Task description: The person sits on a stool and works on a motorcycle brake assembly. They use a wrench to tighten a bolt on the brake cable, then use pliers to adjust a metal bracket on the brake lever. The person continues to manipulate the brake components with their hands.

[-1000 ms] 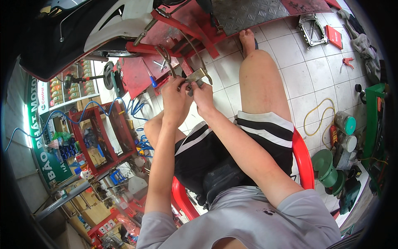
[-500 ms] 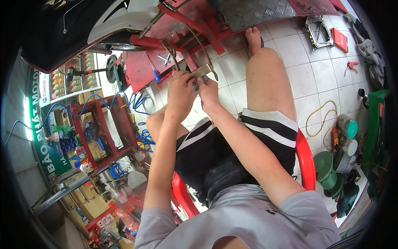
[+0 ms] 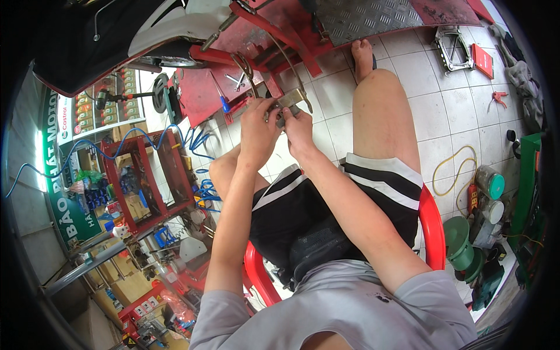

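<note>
Above the floor in front of my knees, both my hands are closed on a small brass-coloured and grey metal part (image 3: 291, 98). My left hand (image 3: 258, 129) pinches its left side, fingertips bent over it. The right hand (image 3: 300, 129) grips it from below, thumb on top. Fingers hide much of the part, and its exact kind is not clear. A thin curved hose (image 3: 282, 53) runs down to it from the red stand (image 3: 280, 29). Just left of my left hand lies a screwdriver with a blue handle (image 3: 226, 105).
Wrenches (image 3: 235, 81) lie on a red metal surface (image 3: 195, 93). A white and black motorcycle (image 3: 157, 35) stands at upper left. Blue air hose (image 3: 201, 143) coils by my left knee. Red pliers-like tool (image 3: 499, 98), metal frame (image 3: 454, 51) and green bucket (image 3: 457, 236) sit at right.
The whole view has shifted slightly, the scene moving a little right. Both hands keep their grip on the metal part, with small finger movement only.
</note>
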A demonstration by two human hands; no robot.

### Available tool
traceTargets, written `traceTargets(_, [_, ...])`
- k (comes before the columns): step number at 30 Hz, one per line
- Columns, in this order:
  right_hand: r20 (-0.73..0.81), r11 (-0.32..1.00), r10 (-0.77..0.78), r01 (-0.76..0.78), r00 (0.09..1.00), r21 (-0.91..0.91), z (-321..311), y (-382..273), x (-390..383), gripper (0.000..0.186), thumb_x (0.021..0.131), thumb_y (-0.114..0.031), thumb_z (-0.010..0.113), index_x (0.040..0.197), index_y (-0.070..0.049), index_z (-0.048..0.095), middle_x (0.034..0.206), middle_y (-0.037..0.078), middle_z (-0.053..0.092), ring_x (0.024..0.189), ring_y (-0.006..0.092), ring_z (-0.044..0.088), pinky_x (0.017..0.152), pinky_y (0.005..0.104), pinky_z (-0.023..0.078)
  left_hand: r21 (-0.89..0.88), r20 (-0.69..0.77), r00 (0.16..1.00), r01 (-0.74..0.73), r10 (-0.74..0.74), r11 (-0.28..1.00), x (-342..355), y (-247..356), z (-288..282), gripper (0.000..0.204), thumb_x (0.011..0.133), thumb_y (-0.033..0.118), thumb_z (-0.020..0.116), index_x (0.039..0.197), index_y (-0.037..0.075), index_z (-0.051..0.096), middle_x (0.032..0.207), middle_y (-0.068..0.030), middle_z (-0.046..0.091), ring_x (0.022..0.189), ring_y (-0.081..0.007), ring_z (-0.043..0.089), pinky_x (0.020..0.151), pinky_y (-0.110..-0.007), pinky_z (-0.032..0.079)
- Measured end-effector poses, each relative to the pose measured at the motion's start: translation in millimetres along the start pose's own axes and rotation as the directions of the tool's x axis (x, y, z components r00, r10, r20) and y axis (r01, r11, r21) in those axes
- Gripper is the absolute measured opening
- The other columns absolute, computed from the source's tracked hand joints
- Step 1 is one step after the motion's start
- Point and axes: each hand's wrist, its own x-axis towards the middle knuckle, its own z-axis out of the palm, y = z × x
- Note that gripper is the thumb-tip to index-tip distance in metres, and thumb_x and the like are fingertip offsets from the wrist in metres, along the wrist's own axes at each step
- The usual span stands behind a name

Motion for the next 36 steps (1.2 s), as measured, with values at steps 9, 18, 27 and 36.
traceTargets(9, [0.006, 1.0, -0.009, 0.009, 1.0, 0.009, -1, 2, 1, 0.014, 0.093, -0.004, 0.051, 0.096, 0.005, 0.062, 0.087, 0.007, 0.065, 0.075, 0.0122, 0.058, 0.066, 0.0283, 0.045, 0.063, 0.042, 0.994, -0.107, 0.104, 0.992, 4, -9, 0, 0.019, 0.075, 0.0, 0.064, 0.094, -0.001, 0.067, 0.091, -0.0147, 0.066, 0.08, -0.0301, 0.065, 0.072, -0.036, 0.051])
traceTargets(18, [-0.01, 1.0, 0.002, -0.003, 1.0, -0.022, -1, -2, -2, 0.013, 0.092, -0.005, 0.053, 0.094, 0.003, 0.062, 0.085, 0.007, 0.064, 0.072, 0.0115, 0.056, 0.063, 0.028, 0.043, 0.089, 0.091, 0.995, 0.021, -0.029, 0.996, 7, -9, -2, 0.019, 0.074, 0.0, 0.066, 0.093, 0.001, 0.069, 0.09, -0.0138, 0.066, 0.082, -0.0294, 0.065, 0.07, -0.036, 0.051])
traceTargets(27, [-0.025, 0.999, -0.011, 0.01, 1.0, -0.037, -2, 2, 0, 0.012, 0.092, -0.005, 0.054, 0.093, 0.003, 0.063, 0.082, 0.006, 0.064, 0.071, 0.0116, 0.056, 0.063, 0.0288, 0.043, 0.115, 0.093, 0.982, -0.172, 0.162, 0.978, 9, -18, -2, 0.018, 0.074, 0.004, 0.067, 0.092, 0.0, 0.069, 0.092, -0.0145, 0.067, 0.082, -0.0313, 0.064, 0.071, -0.036, 0.051])
traceTargets(36, [-0.005, 1.0, 0.003, -0.003, 1.0, 0.002, 1, -5, -3, 0.016, 0.093, -0.005, 0.052, 0.098, 0.006, 0.062, 0.089, 0.008, 0.064, 0.076, 0.0119, 0.056, 0.068, 0.0278, 0.043, 0.096, 0.121, 0.952, -0.293, 0.281, 0.951, 16, -16, -6, 0.016, 0.074, 0.003, 0.066, 0.089, 0.001, 0.069, 0.091, -0.0138, 0.068, 0.083, -0.0314, 0.064, 0.075, -0.037, 0.05])
